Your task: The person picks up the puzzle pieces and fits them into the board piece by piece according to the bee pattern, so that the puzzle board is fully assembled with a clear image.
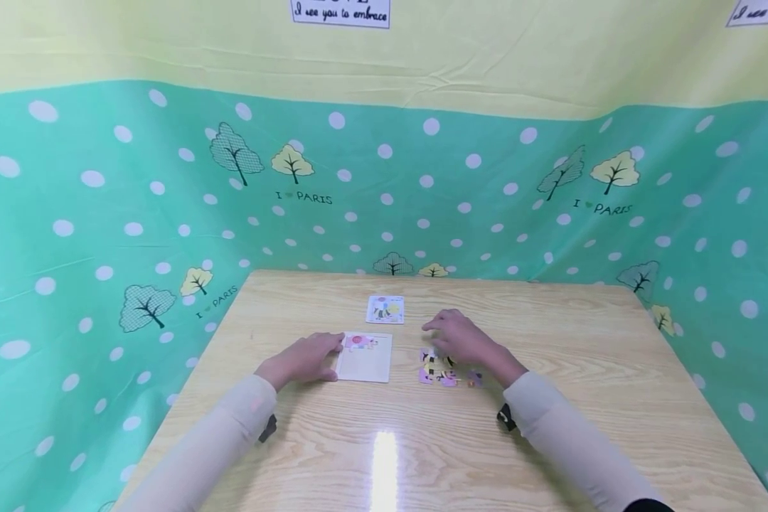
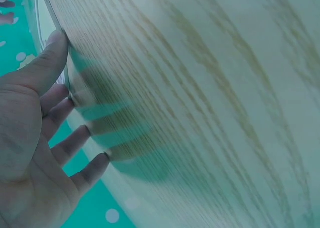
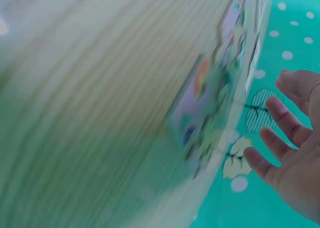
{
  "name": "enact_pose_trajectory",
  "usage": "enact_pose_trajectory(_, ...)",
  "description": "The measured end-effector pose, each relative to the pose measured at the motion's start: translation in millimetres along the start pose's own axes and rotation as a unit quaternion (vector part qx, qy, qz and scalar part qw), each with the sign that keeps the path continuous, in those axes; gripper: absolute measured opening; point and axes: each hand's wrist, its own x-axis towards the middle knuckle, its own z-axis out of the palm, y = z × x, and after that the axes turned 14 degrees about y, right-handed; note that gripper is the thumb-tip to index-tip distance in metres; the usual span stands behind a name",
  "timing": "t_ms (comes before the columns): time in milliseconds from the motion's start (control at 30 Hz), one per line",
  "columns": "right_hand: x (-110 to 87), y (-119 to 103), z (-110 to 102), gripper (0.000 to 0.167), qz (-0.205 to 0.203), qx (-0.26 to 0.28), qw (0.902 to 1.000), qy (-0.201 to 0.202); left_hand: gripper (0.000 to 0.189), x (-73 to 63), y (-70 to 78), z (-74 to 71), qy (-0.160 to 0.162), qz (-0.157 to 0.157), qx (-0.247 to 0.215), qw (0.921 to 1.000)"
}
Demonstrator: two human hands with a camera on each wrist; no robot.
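My left hand (image 1: 304, 358) touches the left edge of a white square puzzle board (image 1: 365, 366), its fingers fairly straight along that side. In the left wrist view, the fingertips (image 2: 99, 160) rest on the table and the thumb meets the board's edge. Joined pink puzzle pieces (image 1: 360, 342) lie along the top of the board. My right hand (image 1: 467, 340) hovers over the table, just beyond several loose puzzle pieces (image 1: 427, 371) in pink, yellow and black. Its fingers are spread and loosely bent, with nothing between them in the right wrist view.
Behind the board lies a small picture card (image 1: 385, 310) with a printed cartoon. Everything rests on a wooden table (image 1: 576, 334), where a light reflection shows near the front. A green dotted cloth (image 1: 422, 199) hangs around the back and sides.
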Motion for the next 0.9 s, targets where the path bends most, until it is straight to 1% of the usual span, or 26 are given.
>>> enact_pose_trajectory(100, -6.6, 9, -4, 0.034, 0.004, -0.005, 1.0, 0.004, 0.072, -0.7, 0.7, -0.9, 0.0, -0.001, -0.002, 1.0)
enact_pose_trajectory(333, -18.3, 28, -13, 0.034, 0.022, -0.008, 0.9997, 0.012, 0.077, -2.3, 1.0, -0.9, -0.003, -0.009, 0.0, 1.0)
enact_pose_trajectory(467, -23.3, 38, -15, 0.033, 0.027, -0.017, 0.9993, 0.02, 0.075, -1.9, 2.1, -0.8, -0.002, -0.009, -0.004, 1.0)
enact_pose_trajectory(567, -25.8, 45, -15, 0.032, 0.019, -0.032, 0.999, 0.024, 0.072, -1.8, 2.2, -1.0, -0.002, -0.009, -0.003, 1.0)
enact_pose_trajectory(667, -28.2, 50, -14, 0.028, -0.003, -0.047, 0.9984, 0.03, 0.069, -2.1, 0.5, 0.0, -0.001, -0.009, 0.0, 1.0)
enact_pose_trajectory(767, -30.0, 55, -14, 0.024, -0.015, -0.064, 0.9974, 0.031, 0.068, -2.4, -0.9, 1.3, 0.001, -0.006, 0.004, 1.0)
enact_pose_trajectory(900, -31.7, 59, -14, 0.023, -0.013, -0.075, 0.9967, 0.027, 0.067, -2.8, -0.9, 1.4, 0.003, -0.002, 0.007, 1.0)
